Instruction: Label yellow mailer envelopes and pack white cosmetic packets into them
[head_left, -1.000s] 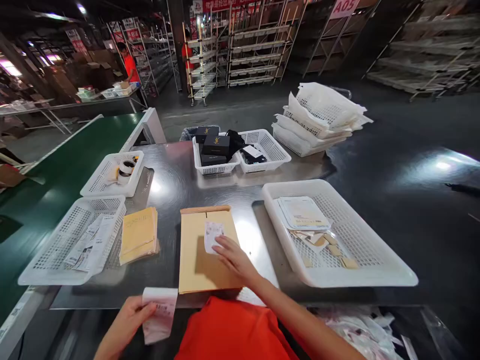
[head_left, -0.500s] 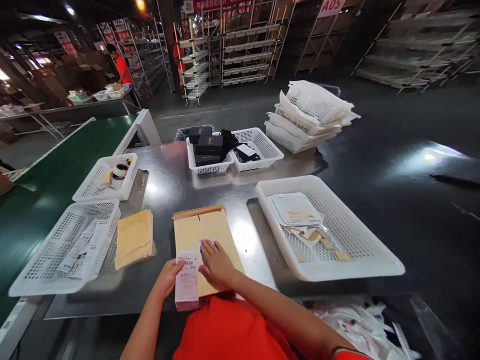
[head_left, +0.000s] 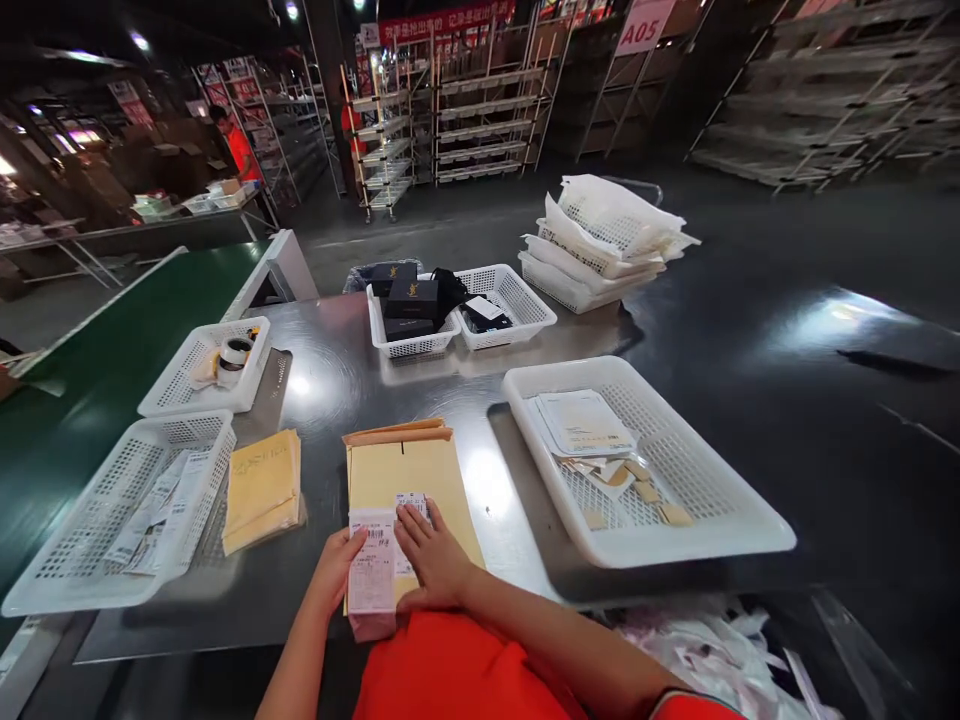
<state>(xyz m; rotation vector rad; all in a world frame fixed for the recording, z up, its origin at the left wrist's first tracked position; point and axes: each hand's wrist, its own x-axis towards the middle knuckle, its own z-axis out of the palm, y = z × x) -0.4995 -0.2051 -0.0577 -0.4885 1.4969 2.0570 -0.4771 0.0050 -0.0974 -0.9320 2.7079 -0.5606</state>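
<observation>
My left hand (head_left: 335, 572) grips a thick stack of printed labels (head_left: 373, 575) by its left side, thumb on top. The stack lies over the lower left part of a yellow padded envelope (head_left: 375, 470), which rests on more envelopes. My right hand (head_left: 431, 555) lies flat on the envelope, fingers stretched out over a white label (head_left: 412, 506) stuck there; the hand covers part of that label. Left of these, a smaller pile of yellow envelopes (head_left: 261, 490) lies on the metal table.
A white basket (head_left: 690, 545) with cards and small tan pieces stands at right. Baskets at left hold label slips (head_left: 161, 510) and tape rolls (head_left: 234, 355). Black boxes (head_left: 412, 298) sit in a back basket; stacked baskets (head_left: 592, 245) stand behind. A green conveyor (head_left: 90, 350) runs along the left.
My right hand has shifted slightly down on the envelope, and more of the label under its fingers shows. My left hand keeps its grip on the label stack. The view has tilted slightly.
</observation>
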